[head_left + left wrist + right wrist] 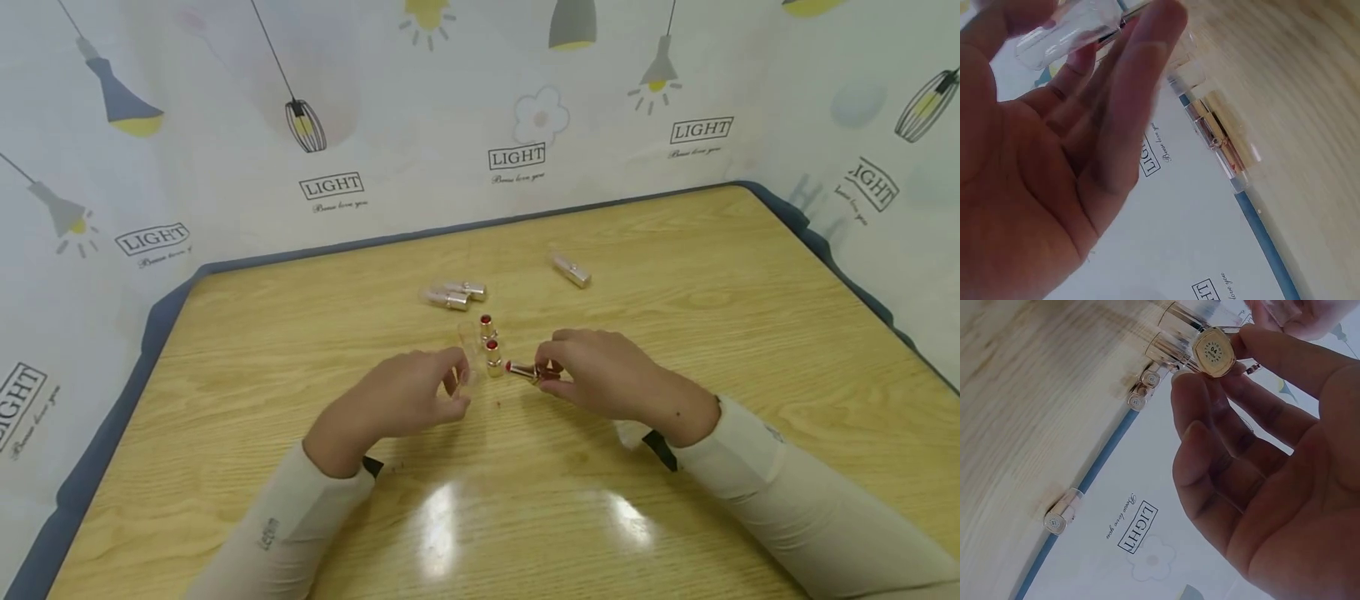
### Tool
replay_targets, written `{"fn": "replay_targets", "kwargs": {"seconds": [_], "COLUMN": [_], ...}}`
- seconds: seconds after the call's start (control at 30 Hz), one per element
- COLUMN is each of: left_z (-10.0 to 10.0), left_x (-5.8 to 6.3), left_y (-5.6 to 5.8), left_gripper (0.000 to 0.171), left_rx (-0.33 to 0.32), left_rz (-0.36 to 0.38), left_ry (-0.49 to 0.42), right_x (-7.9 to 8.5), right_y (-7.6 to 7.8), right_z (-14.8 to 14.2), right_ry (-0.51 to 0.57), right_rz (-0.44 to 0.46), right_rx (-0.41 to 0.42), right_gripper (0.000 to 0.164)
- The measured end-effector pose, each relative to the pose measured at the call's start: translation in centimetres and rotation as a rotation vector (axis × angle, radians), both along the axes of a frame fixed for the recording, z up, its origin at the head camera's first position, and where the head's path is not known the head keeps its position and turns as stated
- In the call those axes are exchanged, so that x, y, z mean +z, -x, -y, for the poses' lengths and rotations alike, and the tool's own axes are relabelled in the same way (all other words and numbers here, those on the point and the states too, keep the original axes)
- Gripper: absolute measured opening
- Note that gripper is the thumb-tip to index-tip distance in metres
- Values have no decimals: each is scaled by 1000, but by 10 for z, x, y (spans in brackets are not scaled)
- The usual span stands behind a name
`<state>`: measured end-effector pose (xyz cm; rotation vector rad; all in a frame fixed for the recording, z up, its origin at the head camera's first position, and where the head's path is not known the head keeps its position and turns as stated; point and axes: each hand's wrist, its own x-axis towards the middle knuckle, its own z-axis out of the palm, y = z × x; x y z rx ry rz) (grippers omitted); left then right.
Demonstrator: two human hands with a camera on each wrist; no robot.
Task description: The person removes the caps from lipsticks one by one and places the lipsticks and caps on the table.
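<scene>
"What is the right hand point(600, 371) doing?"

"It is pinching a lipstick point(522, 372) by its base, thumb and fingertips gripping it over the table point(712, 292)."

"And the left hand point(397, 392)?"

"It is holding a clear cap point(1075, 32) between thumb and fingers, across from the lipstick."

"Is anything standing in the way?"

"Two uncapped lipsticks point(492, 358) are standing upright between the hands, one behind the other. The nearer is sitting just beside the held one's red tip; I cannot tell whether they are touching."

"What is lying farther out?"

"A pair of capped lipsticks point(450, 300) is lying side by side beyond the left hand, and a single capped lipstick point(574, 272) is lying beyond the right. A wall printed with lamps point(420, 167) is rising past the table's far edge."

"Which way is the held lipstick pointing?"

"Its red tip is pointing left, towards the left hand, its long axis running roughly crosswise. Its base is facing the right wrist camera."

"And the containers?"

"Clear covers point(432, 296) are enclosing the tip ends of the three lying lipsticks. The pair's are facing left; the single one's is facing away and leftward."
</scene>
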<state>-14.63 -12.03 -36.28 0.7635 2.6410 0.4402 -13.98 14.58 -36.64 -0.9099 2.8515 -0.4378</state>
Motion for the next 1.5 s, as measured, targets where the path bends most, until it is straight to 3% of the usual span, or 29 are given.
{"fn": "replay_targets", "kwargs": {"seconds": [0.13, 0.4, 0.93, 1.17, 1.5], "left_z": [0, -3, -12, -13, -13], "left_x": [-5, -11, -17, -18, -21], "left_y": [2, 4, 3, 3, -1], "left_gripper": [22, 17, 17, 11, 16], "left_rx": [1, -17, 5, -2, -10], "left_rz": [-53, -80, -173, -265, -258], "left_ry": [38, 38, 98, 79, 95], "right_x": [-1, -9, -6, -4, -4], "right_y": [3, 8, 4, 4, -2], "right_z": [2, 8, 8, 12, 12], "right_ry": [6, 97, 96, 88, 77], "right_rz": [20, 61, 56, 27, 41], "right_rx": [5, 56, 56, 63, 56], "right_gripper": [14, 7, 9, 9, 12]}}
